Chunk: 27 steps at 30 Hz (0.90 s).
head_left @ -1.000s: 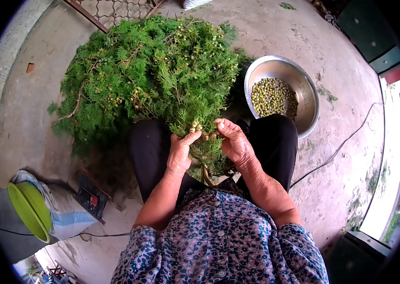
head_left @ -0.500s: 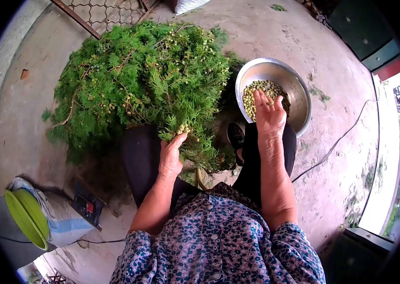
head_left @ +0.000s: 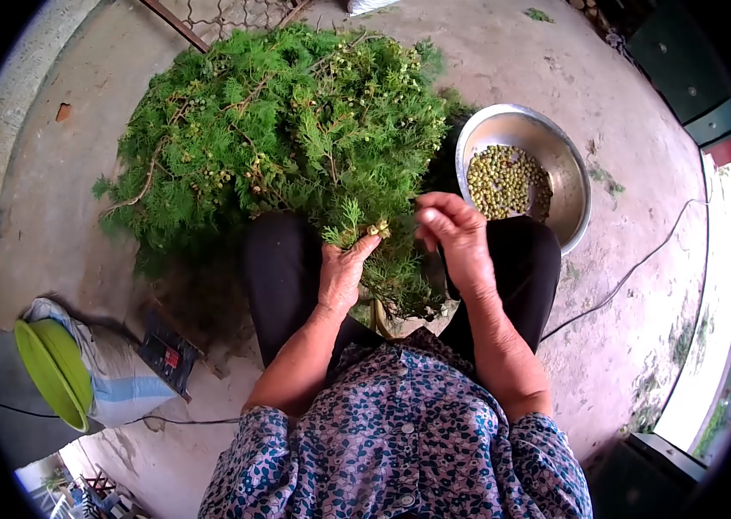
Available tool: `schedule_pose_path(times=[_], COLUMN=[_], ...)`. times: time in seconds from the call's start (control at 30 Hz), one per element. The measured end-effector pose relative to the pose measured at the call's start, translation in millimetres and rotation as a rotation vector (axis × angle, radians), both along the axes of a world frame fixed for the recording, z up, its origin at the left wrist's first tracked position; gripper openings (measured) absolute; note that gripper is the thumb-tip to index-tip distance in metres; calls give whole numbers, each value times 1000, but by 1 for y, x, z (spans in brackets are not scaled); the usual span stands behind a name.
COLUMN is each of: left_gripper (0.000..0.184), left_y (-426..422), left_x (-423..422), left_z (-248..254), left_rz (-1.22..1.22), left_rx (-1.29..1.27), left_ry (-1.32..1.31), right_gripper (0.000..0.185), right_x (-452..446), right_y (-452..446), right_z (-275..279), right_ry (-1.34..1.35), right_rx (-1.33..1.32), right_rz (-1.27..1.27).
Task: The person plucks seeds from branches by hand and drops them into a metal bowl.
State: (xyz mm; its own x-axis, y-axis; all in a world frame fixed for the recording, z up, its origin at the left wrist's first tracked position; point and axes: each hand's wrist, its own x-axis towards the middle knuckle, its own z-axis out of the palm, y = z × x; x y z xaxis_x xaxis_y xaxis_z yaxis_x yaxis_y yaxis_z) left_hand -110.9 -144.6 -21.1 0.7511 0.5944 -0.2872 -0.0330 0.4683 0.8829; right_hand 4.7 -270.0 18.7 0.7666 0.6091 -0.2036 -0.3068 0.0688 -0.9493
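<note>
A big heap of green conifer branches (head_left: 279, 130) with small pale cones lies in front of my knees. My left hand (head_left: 344, 275) grips a leafy sprig, with a cluster of pale green cones (head_left: 379, 228) at its thumb tip. Just right of the sprig, my right hand (head_left: 459, 238) is raised with its fingers curled and thumb near the index finger; whether something small is between them is hidden. A metal basin (head_left: 568, 164) beyond my right knee holds many greenish-yellow cones (head_left: 504, 180).
At the lower left, a lime green basin (head_left: 50, 372) leans against a white and blue sack (head_left: 127, 381). A thin black cable (head_left: 620, 285) crosses the floor at the right. Dark green cabinets (head_left: 676, 60) stand at the upper right.
My right hand went from the sprig to over the metal basin with its fingers spread, then came back beside the sprig with them curled. My left hand has kept hold of the sprig.
</note>
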Motion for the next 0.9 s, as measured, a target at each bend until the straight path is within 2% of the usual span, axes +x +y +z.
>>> schedule_pose_path(times=[0.07, 0.13, 0.27, 0.33, 0.37, 0.4, 0.43, 0.47, 0.53, 0.73, 0.8, 0.9], left_gripper=[18, 15, 15, 15, 15, 15, 15, 15, 16, 14, 14, 14], left_y=[-4, -3, 0, 3, 3, 2, 1, 1, 0, 2, 2, 1], left_x=[1, -2, -5, -7, -7, -6, -5, -5, -4, -6, -7, -7], left_z=[4, -2, -2, -5, -5, -6, -5, -2, 3, 4, 4, 8], left_rz=[28, 17, -33, -105, -104, -84, -64, -64, -26, -53, -56, -61], left_rx=[125, 204, 332, 548, 547, 423, 299, 300, 101, 12, -2, 4], left_ry=[25, 24, 9, 100, 100, 70, 39, 38, -3, 27, 30, 47], right_gripper=[29, 38, 37, 37, 33, 29, 22, 22, 18, 17, 19, 21], right_x=[-13, -24, -29, -29, -28, -28, -29, -29, -28, -24, -22, -20], right_y=[12, 19, 23, 23, 23, 23, 22, 22, 21, 17, 15, 14], right_z=[-15, -14, -12, -20, -27, -31, -24, -23, -23, -25, -24, -32], right_ry=[-351, -575, -688, -716, -597, -478, -161, -162, 117, 364, 500, 510], right_rx=[-38, -237, -226, -207, -131, -56, -52, -51, 70, 121, 228, 240], right_rz=[99, 111, 70, 82, 84, 85, 105, 104, 112, 111, 145, 175])
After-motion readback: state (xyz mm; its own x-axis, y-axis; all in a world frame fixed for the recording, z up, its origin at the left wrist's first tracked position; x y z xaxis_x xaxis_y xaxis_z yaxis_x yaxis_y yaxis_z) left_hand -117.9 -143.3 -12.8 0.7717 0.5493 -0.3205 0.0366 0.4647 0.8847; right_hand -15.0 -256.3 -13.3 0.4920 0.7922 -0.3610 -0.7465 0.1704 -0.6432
